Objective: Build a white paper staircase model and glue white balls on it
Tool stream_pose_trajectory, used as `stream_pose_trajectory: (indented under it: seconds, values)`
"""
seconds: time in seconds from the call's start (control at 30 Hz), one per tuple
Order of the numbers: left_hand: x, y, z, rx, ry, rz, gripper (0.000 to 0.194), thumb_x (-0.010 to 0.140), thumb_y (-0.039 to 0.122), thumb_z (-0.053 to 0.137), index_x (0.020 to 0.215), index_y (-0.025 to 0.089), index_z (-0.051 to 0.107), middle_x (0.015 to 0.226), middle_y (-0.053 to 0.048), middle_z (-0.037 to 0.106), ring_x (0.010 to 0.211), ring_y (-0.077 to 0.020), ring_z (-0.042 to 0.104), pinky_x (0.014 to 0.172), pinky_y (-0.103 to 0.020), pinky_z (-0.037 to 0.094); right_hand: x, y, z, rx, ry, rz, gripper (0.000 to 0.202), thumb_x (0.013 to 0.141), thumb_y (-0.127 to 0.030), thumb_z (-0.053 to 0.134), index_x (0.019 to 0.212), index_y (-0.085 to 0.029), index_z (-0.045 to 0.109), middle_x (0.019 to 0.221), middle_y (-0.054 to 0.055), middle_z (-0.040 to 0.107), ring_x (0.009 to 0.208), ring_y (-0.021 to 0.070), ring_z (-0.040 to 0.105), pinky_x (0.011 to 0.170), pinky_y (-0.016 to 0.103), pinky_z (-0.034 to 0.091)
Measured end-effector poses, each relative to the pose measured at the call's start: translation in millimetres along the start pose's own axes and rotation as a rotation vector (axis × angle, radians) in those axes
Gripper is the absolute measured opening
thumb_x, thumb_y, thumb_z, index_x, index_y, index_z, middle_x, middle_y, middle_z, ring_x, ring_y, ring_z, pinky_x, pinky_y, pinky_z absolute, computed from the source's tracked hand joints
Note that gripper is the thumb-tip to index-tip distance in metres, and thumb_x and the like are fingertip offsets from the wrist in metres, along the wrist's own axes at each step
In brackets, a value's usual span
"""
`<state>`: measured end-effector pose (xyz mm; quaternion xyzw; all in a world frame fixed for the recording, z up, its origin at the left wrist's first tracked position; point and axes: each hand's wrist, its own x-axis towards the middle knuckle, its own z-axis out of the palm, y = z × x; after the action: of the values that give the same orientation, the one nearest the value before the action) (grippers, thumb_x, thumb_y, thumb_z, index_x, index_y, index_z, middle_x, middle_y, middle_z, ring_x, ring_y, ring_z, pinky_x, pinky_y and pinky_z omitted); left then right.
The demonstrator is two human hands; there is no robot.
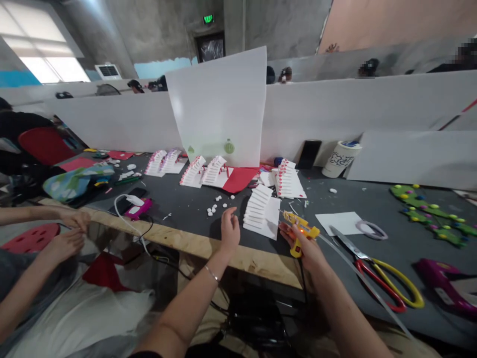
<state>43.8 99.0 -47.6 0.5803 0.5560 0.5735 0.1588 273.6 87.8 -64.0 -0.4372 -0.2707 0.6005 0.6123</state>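
A yellow hot glue gun (300, 231) with a small orange light is gripped in my right hand (307, 246), its nozzle pointing left toward a white card piece. That piece (257, 211), a row of white strips on a white base, lies between my two hands. Just left of it, my left hand (230, 229) hovers over the table edge with its fingers curled; whether anything small is between them is too small to tell. Several small white balls (212, 210) lie beyond and left of my left hand. Similar strip pieces with red tips (286, 181) stand farther back.
Red-and-yellow scissors (367, 261), white paper (341, 223) and a tape ring (371, 229) lie at right, near green decorations (428, 211). A white cup (341, 159) and phone (310, 154) are behind. Another person's hands (72, 231) are at left, near a cable (128, 226).
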Motion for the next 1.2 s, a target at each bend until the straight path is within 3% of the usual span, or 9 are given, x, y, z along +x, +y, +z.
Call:
stream_pose_trajectory:
  seconds: [0.13,0.3,0.37,0.53,0.63,1.2]
  values:
    - [-1,9,-1.5,0.012,-0.092,-0.137,0.022,0.094,0.025,0.042,0.104,0.019,0.061,0.076,-0.002,0.064,0.069,-0.0142,0.061,0.068,-0.026,0.048,-2,-1,-3,-0.032,0.026,-0.002,0.036,0.060,-0.052,0.084,0.069,-0.021,0.069,0.087,0.005,0.077,0.095,0.0240,0.072,0.088,0.036,0.059]
    - [-8,20,0.9,0.151,-0.253,-0.103,0.021,0.093,0.027,0.046,0.095,0.020,0.065,0.064,0.002,0.059,0.057,-0.0130,0.054,0.058,-0.024,0.040,-11,-4,-8,-0.097,0.029,0.002,0.037,0.060,-0.051,0.084,0.076,-0.021,0.071,0.077,0.003,0.075,0.081,0.0216,0.073,0.079,0.034,0.062]
    - [-10,23,2.1,0.220,-0.290,-0.047,0.021,0.093,0.024,0.046,0.099,0.020,0.065,0.066,0.001,0.061,0.059,-0.0134,0.055,0.061,-0.025,0.041,-14,-4,-9,-0.132,0.016,0.013,0.037,0.060,-0.049,0.085,0.081,-0.021,0.073,0.079,0.003,0.075,0.079,0.0208,0.072,0.077,0.032,0.061]
    - [-5,24,2.7,0.481,-0.123,0.116,0.016,0.091,0.020,0.052,0.097,0.021,0.067,0.091,-0.006,0.070,0.087,-0.0205,0.061,0.081,-0.034,0.042,-15,-5,-8,-0.198,-0.002,0.032,0.034,0.063,-0.047,0.083,0.082,-0.021,0.075,0.080,0.004,0.076,0.079,0.0219,0.072,0.078,0.031,0.059]
    - [0,23,3.0,0.585,-0.134,0.161,0.016,0.091,0.021,0.054,0.094,0.023,0.069,0.096,-0.007,0.071,0.095,-0.0236,0.059,0.082,-0.038,0.040,-14,-7,-8,-0.218,-0.014,0.032,0.034,0.062,-0.048,0.083,0.082,-0.022,0.074,0.081,0.003,0.076,0.081,0.0227,0.072,0.078,0.031,0.058]
    - [-3,22,6.7,0.602,-0.210,0.154,0.020,0.091,0.020,0.053,0.104,0.023,0.069,0.105,-0.006,0.070,0.099,-0.0238,0.058,0.084,-0.039,0.039,-20,-8,-7,-0.273,-0.007,0.005,0.033,0.065,-0.052,0.080,0.081,-0.024,0.074,0.081,0.002,0.076,0.079,0.0201,0.070,0.076,0.029,0.056]
